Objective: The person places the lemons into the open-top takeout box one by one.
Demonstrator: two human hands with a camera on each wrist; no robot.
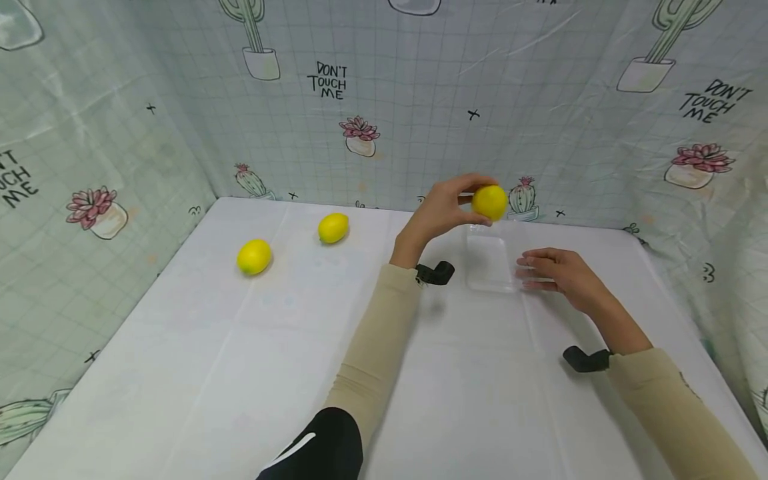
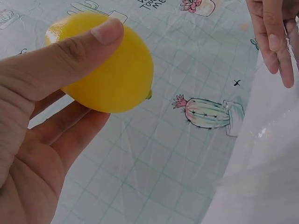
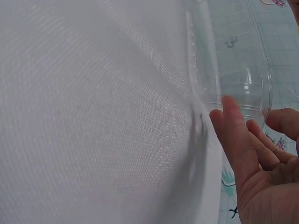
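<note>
A yellow lemon (image 1: 490,203) is pinched between the thumb and fingers of my left hand (image 1: 441,213), raised above the far part of a clear plastic container (image 1: 487,267). In the left wrist view, the thumb lies across the near side of the lemon (image 2: 117,79) and the fingers support it from below. At the container's right side is my right hand (image 1: 567,275), its fingers loosely extended. The right wrist view shows those fingertips at the end wall of the container (image 3: 233,70); whether they touch it I cannot tell.
Two more lemons lie apart at the table's far left, one (image 1: 255,257) nearer and one (image 1: 333,228) farther back. A white cloth (image 1: 240,373) covers the table. Behind it hangs a cactus-print curtain (image 1: 420,100), which also runs along both sides.
</note>
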